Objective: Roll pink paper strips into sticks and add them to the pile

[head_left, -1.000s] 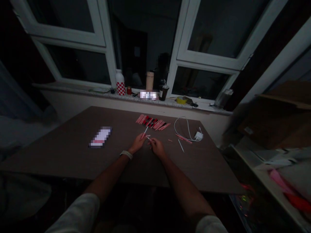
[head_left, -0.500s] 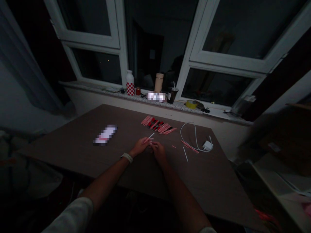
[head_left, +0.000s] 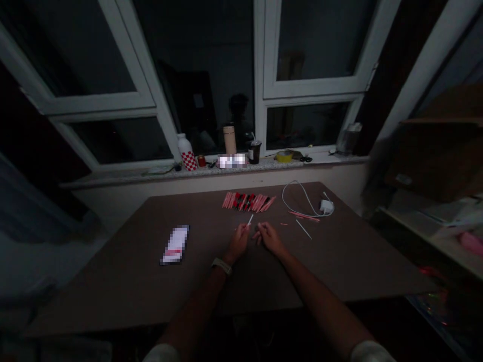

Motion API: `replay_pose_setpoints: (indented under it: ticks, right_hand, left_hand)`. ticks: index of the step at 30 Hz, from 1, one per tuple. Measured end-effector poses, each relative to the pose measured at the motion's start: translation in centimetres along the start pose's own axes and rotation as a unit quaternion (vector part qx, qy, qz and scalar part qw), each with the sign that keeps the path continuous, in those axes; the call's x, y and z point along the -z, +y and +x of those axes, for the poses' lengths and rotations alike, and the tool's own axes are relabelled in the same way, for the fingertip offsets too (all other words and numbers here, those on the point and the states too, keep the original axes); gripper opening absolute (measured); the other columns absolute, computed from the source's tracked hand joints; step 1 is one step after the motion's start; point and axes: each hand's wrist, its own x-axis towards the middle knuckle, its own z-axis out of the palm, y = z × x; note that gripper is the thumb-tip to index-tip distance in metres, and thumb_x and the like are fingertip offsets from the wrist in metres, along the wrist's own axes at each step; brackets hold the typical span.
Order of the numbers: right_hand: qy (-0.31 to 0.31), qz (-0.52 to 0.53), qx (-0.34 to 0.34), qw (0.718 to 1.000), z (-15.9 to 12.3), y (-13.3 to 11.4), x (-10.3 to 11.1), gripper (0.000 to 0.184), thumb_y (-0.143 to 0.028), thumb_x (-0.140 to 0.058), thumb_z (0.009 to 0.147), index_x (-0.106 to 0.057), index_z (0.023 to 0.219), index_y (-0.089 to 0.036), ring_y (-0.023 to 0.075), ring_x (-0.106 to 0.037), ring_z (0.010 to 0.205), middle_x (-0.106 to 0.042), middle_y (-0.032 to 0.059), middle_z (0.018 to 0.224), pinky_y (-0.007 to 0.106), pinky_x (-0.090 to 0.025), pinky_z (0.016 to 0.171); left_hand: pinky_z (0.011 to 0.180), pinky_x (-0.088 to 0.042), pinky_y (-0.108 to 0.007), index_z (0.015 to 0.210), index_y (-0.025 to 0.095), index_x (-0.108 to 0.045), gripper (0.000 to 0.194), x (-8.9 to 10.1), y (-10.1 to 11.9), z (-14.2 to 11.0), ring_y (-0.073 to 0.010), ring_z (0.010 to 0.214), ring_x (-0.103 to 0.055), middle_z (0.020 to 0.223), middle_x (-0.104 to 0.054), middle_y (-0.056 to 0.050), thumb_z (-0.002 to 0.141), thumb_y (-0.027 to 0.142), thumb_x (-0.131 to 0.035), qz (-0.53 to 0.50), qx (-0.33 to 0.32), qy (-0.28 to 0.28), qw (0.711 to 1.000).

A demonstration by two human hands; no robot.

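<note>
The left hand is pinching a thin white stick above the brown worktop, tip pointing up. The right hand is curling just beside it, its grip unclear, below a row of pink-and-red sticks at upper centre.

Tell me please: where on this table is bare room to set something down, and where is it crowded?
The brown board is bare left of the blurred rectangular item, and right of the right hand below the loose white stick. It is crowded at the far middle: the row of pink-and-red straws, the white cable and the white charger.
</note>
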Motion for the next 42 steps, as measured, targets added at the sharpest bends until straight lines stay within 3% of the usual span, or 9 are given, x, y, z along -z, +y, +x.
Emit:
replay_pose_setpoints:
  ticks: [4,7,11,18,24,32,39,42]
  right_hand:
    - [0.07,0.08,-0.009,0.994,0.4,0.1,0.0,0.041,-0.063,-0.049,0.082,-0.041,0.088,-0.023,0.0138,-0.063,0.047,-0.073,0.0035,0.078,0.02,-0.036,0.041]
    - [0.107,0.129,-0.015,0.986,0.8,0.2,0.2,0.044,-0.065,-0.054,0.078,-0.041,0.085,-0.024,0.0175,-0.07,0.063,-0.074,0.005,0.085,0.02,-0.041,0.043]
    - [0.138,0.19,-0.013,0.972,1.0,0.4,0.7,0.045,-0.064,-0.06,0.074,-0.042,0.083,-0.024,0.0214,-0.071,0.087,-0.074,0.0056,0.089,0.03,-0.054,0.063]
    - [0.126,0.234,-0.017,0.964,0.7,0.4,0.9,0.041,-0.058,-0.065,0.075,-0.043,0.08,-0.024,0.0229,-0.067,0.1,-0.074,0.006,0.09,0.041,-0.052,0.086]
    - [0.092,0.241,-0.033,0.966,0.7,0.6,0.9,0.038,-0.056,-0.064,0.078,-0.044,0.081,-0.024,0.023,-0.069,0.096,-0.074,0.0071,0.092,0.042,-0.052,0.086]
    - [0.116,0.261,-0.049,0.957,0.9,0.3,0.9,0.042,-0.058,-0.067,0.074,-0.042,0.08,-0.025,0.022,-0.071,0.087,-0.074,0.0064,0.093,0.036,-0.055,0.076]
    - [0.157,0.243,-0.058,0.956,0.9,-0.1,1.0,0.041,-0.06,-0.062,0.077,-0.043,0.084,-0.024,0.0167,-0.07,0.071,-0.075,0.0052,0.084,0.025,-0.052,0.061]
    - [0.148,0.198,-0.062,0.967,0.8,-0.4,1.1,0.042,-0.061,-0.062,0.076,-0.047,0.081,-0.022,0.0142,-0.065,0.058,-0.073,0.0028,0.072,0.024,-0.048,0.056]
  left_hand:
    - [0.09,-0.042,-0.035,0.104,0.018,-0.057,0.038,0.1,-0.1,0.0,-0.0205,0.1,-0.057,0.104,-0.064,-0.008,0.095,0.047,-0.034,0.019,-0.037,-0.026,0.999]
    - [0.086,-0.043,-0.033,0.098,0.018,-0.059,0.034,0.0,0.1,0.1,-0.0206,0.095,-0.059,0.099,-0.065,-0.008,0.094,0.044,-0.038,0.026,-0.078,-0.055,0.995]
    - [0.074,-0.044,-0.03,0.092,0.016,-0.06,0.033,-0.2,0.2,0.2,-0.019,0.08,-0.06,0.084,-0.065,-0.005,0.094,0.042,-0.039,0.046,-0.094,-0.062,0.993]
    - [0.071,-0.044,-0.028,0.095,0.017,-0.063,0.029,-0.1,0.2,0.0,-0.0175,0.079,-0.061,0.086,-0.066,-0.005,0.093,0.037,-0.042,0.083,-0.113,-0.085,0.986]
    - [0.077,-0.044,-0.029,0.096,0.017,-0.064,0.029,-0.1,0.2,-0.2,-0.0187,0.087,-0.061,0.093,-0.068,-0.007,0.093,0.035,-0.042,0.108,-0.119,-0.086,0.983]
    - [0.074,-0.044,-0.031,0.095,0.018,-0.063,0.03,-0.1,0.7,-0.3,-0.0194,0.081,-0.061,0.087,-0.067,-0.006,0.092,0.039,-0.043,0.107,-0.082,-0.067,0.989]
    - [0.069,-0.044,-0.027,0.1,0.017,-0.057,0.035,0.2,1.2,0.1,-0.016,0.074,-0.061,0.084,-0.069,-0.005,0.092,0.047,-0.041,-0.048,0.01,-0.039,0.998]
    - [0.073,-0.044,-0.025,0.09,0.017,-0.059,0.035,1.0,1.1,0.5,-0.016,0.084,-0.061,0.09,-0.069,-0.006,0.091,0.047,-0.043,-0.098,0.024,0.003,0.995]
